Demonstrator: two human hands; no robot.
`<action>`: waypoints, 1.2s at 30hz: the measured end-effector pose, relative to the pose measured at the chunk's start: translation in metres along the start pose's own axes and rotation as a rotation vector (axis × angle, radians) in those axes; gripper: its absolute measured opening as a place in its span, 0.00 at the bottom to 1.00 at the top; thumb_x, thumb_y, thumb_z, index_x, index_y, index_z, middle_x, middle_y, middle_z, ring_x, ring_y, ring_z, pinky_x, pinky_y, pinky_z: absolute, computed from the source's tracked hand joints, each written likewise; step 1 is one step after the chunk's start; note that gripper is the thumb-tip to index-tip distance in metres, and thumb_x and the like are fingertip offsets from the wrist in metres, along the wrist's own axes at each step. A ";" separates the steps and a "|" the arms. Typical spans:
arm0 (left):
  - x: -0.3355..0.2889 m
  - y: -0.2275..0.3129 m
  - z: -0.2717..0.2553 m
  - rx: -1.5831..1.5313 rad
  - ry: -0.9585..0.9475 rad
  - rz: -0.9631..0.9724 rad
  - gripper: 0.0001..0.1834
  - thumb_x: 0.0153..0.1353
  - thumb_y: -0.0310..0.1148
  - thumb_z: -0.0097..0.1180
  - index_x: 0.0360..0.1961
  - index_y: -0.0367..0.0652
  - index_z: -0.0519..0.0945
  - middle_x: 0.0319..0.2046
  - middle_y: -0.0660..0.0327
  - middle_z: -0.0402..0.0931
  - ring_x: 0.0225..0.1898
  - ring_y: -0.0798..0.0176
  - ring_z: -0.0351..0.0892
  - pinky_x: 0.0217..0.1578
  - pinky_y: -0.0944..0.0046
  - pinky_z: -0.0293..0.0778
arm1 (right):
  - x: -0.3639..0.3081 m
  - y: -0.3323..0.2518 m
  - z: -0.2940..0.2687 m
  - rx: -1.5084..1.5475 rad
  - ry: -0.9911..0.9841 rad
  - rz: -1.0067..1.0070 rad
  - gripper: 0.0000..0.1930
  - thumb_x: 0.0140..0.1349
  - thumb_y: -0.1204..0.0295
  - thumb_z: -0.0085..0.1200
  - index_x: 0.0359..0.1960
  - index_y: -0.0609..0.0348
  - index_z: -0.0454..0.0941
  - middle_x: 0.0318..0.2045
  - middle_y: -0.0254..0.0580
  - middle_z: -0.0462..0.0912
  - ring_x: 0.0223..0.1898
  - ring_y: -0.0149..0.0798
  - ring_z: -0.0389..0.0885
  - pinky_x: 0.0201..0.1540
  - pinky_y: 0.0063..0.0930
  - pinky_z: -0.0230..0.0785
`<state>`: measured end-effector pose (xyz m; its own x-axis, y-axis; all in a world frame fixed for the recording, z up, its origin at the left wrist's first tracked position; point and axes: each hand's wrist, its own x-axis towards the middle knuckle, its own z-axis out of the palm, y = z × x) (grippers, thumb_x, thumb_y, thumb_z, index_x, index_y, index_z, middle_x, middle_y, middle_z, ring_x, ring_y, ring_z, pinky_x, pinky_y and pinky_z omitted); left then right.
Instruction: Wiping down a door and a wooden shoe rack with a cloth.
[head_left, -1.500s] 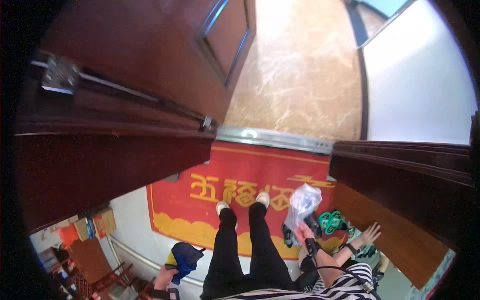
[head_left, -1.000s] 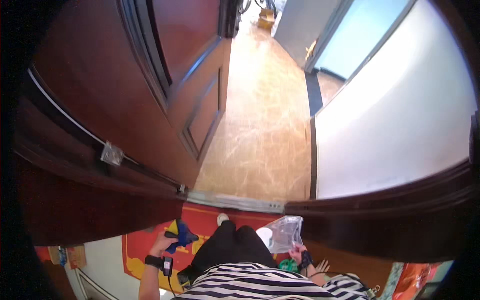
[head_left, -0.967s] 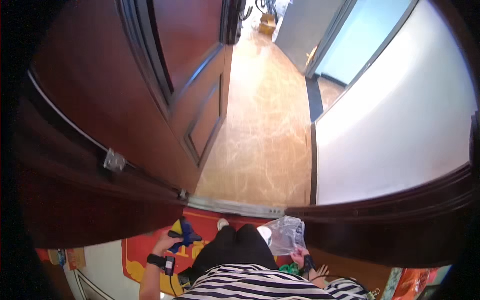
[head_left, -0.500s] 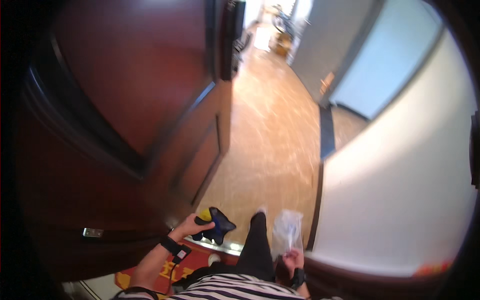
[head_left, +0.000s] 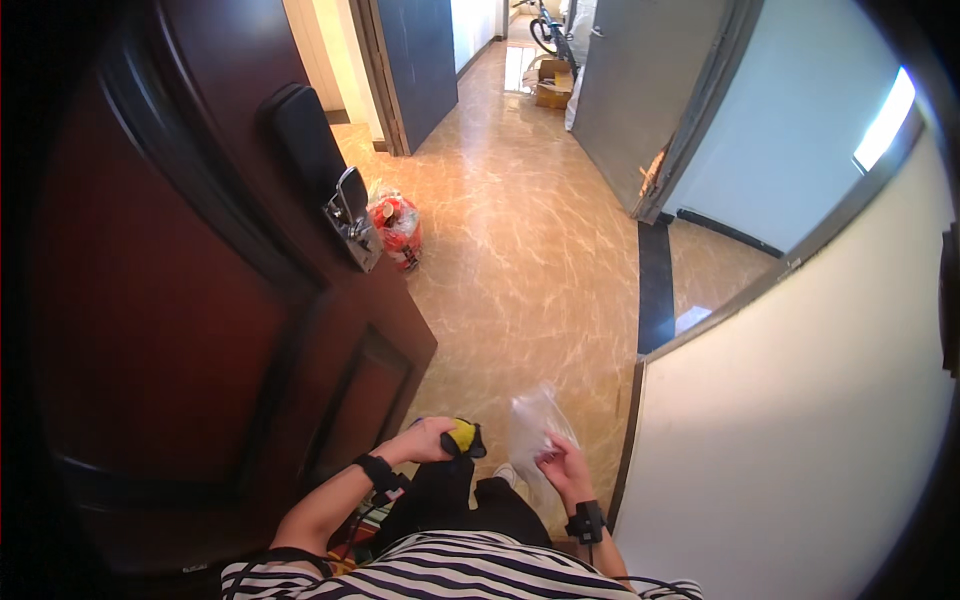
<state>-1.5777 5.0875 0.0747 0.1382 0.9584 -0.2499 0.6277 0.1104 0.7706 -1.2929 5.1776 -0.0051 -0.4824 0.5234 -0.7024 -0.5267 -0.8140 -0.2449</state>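
My left hand (head_left: 425, 438) is closed round a crumpled black and yellow cloth-like item (head_left: 463, 438), whose exact kind I cannot make out. A clear plastic bag (head_left: 535, 425) hangs from my right hand (head_left: 563, 466), pinched between the fingers. Both hands are held in front of my body, apart from each other, above the floor. Close by my left arm stands the dark red-brown door (head_left: 375, 390), swung open, with a black lock and a metal handle (head_left: 352, 215).
A marbled tan floor (head_left: 530, 250) runs ahead down a hallway. Past the door's edge stands a red and clear bag (head_left: 398, 232). Farther off are a cardboard box (head_left: 554, 84) and a bicycle (head_left: 545, 32). A grey door (head_left: 640, 100) and a white wall (head_left: 780, 430) line the right.
I have stepped forward past the threshold, and the view has shifted to show more hallway. The red bag has come into sight. Both hands still hold their things; the plastic bag is raised a little.
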 end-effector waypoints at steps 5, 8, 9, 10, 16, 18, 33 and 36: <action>0.095 0.004 -0.026 0.048 -0.235 -0.064 0.54 0.43 0.25 0.59 0.67 0.51 0.37 0.28 0.52 0.75 0.29 0.48 0.76 0.32 0.58 0.71 | 0.041 -0.050 0.112 -0.328 -0.061 0.021 0.14 0.59 0.71 0.49 0.46 0.60 0.74 0.26 0.31 0.74 0.28 0.31 0.73 0.36 0.29 0.67; 0.148 -0.014 -0.051 0.048 -0.209 0.068 0.60 0.42 0.22 0.57 0.65 0.53 0.25 0.22 0.46 0.74 0.25 0.44 0.75 0.28 0.55 0.70 | 0.054 -0.077 0.176 -0.579 -0.178 0.055 0.14 0.60 0.70 0.47 0.45 0.62 0.75 0.29 0.33 0.77 0.30 0.31 0.74 0.37 0.30 0.68; 0.164 -0.006 -0.074 0.077 -0.222 0.044 0.57 0.42 0.22 0.57 0.66 0.55 0.30 0.23 0.46 0.75 0.27 0.45 0.76 0.28 0.55 0.71 | 0.067 -0.092 0.186 -0.590 -0.243 0.109 0.14 0.59 0.70 0.47 0.44 0.62 0.75 0.35 0.37 0.79 0.31 0.31 0.75 0.38 0.29 0.69; 0.176 -0.005 -0.085 0.104 -0.237 0.017 0.55 0.42 0.23 0.56 0.67 0.57 0.35 0.24 0.46 0.75 0.28 0.45 0.76 0.29 0.55 0.71 | 0.076 -0.100 0.197 -0.596 -0.233 0.123 0.14 0.59 0.70 0.47 0.44 0.62 0.75 0.35 0.37 0.79 0.31 0.31 0.75 0.38 0.29 0.69; 0.246 -0.041 -0.141 -0.023 0.233 0.098 0.23 0.43 0.31 0.57 0.45 0.49 0.75 0.28 0.47 0.76 0.34 0.44 0.77 0.33 0.53 0.72 | 0.166 -0.176 0.268 -0.700 -0.238 0.206 0.14 0.59 0.68 0.47 0.43 0.61 0.74 0.39 0.43 0.79 0.36 0.34 0.78 0.39 0.31 0.71; 0.271 -0.035 -0.165 -0.053 0.314 0.021 0.17 0.43 0.34 0.57 0.37 0.45 0.77 0.29 0.46 0.76 0.35 0.44 0.76 0.35 0.52 0.72 | 0.190 -0.197 0.296 -0.646 -0.284 0.255 0.16 0.59 0.67 0.48 0.46 0.61 0.72 0.39 0.44 0.79 0.36 0.36 0.78 0.40 0.33 0.72; 0.455 -0.038 -0.265 -0.116 0.462 -0.300 0.19 0.41 0.32 0.57 0.39 0.42 0.77 0.29 0.46 0.77 0.36 0.45 0.77 0.37 0.54 0.72 | 0.379 -0.347 0.429 -1.823 -1.152 -0.429 0.43 0.43 0.70 0.61 0.64 0.54 0.52 0.54 0.51 0.65 0.51 0.46 0.69 0.52 0.33 0.65; 0.480 -0.036 -0.290 -0.164 0.470 -0.371 0.21 0.40 0.31 0.57 0.41 0.43 0.76 0.30 0.45 0.77 0.36 0.45 0.77 0.37 0.53 0.72 | 0.413 -0.365 0.450 -1.535 -0.984 0.154 0.44 0.45 0.68 0.64 0.64 0.53 0.51 0.54 0.48 0.65 0.46 0.37 0.72 0.46 0.28 0.68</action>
<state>-1.7562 5.6196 0.0969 -0.4419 0.8579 -0.2620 0.4380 0.4613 0.7716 -1.6148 5.8040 0.0952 -0.9460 -0.0904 -0.3113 0.3166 -0.0516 -0.9471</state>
